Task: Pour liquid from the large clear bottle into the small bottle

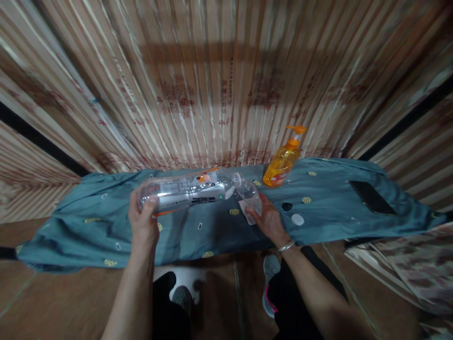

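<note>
My left hand (143,222) is closed round the base of a clear plastic bottle (187,190), which lies tipped on its side with its neck pointing right. The bottle's mouth meets a small clear cup (250,194) that my right hand (269,218) grips from below and the side. Both are held just above a table covered with a blue-grey patterned cloth (106,222). A silver bangle (286,246) sits on my right wrist. Something white and flat lies under the cup, partly hidden by my fingers.
An orange pump dispenser bottle (283,163) stands on the cloth behind the cup. A white round cap (297,219) and a dark round cap (287,206) lie right of my right hand. A black phone (371,197) lies further right. Striped curtains hang behind.
</note>
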A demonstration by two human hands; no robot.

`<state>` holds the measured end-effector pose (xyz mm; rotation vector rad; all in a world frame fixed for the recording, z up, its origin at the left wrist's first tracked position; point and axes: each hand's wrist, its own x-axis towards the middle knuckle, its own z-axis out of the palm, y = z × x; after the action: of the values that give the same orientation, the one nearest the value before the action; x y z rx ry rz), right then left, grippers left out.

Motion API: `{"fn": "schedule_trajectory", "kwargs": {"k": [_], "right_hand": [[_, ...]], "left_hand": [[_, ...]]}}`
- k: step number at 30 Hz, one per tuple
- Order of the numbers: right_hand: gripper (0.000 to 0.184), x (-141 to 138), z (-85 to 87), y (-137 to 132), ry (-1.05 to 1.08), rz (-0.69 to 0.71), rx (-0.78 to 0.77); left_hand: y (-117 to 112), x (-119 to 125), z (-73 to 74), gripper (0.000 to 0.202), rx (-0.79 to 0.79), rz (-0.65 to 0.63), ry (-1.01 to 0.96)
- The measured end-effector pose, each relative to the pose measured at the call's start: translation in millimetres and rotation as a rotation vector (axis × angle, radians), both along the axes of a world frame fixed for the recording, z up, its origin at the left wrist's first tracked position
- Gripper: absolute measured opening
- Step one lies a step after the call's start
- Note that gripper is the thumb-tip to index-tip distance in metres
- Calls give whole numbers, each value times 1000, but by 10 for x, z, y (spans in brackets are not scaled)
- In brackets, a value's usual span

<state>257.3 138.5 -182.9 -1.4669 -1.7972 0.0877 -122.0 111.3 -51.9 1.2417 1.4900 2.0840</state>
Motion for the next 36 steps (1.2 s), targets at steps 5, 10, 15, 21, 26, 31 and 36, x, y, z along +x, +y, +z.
{"fn": "schedule_trajectory", "kwargs": {"k": [5, 10, 15, 21, 26, 31, 36], "right_hand": [[80, 10, 30, -20, -7, 13, -6], [83, 13, 50, -24, 6, 3, -4], [84, 19, 55, -20, -2, -5, -13], [81, 15, 54, -22, 9, -3, -18], [90, 18, 25, -22, 5, -4, -4], [84, 42, 13, -13, -20, -5, -22], [86, 61, 6, 3, -30, 12, -22]], "left_hand": [[-34, 87, 79, 68, -25, -2, -131], [-56, 71, 91, 63, -51, -29, -112], [-53, 86, 102, 62, -47, -26, -114], [-38, 74, 74, 57, -32, -7, -67], [-39, 71, 55, 58, -29, -13, -74], [-38, 86, 60, 60, -22, -7, -58], [-59, 126, 152, 63, -14, -19, -119]]}}
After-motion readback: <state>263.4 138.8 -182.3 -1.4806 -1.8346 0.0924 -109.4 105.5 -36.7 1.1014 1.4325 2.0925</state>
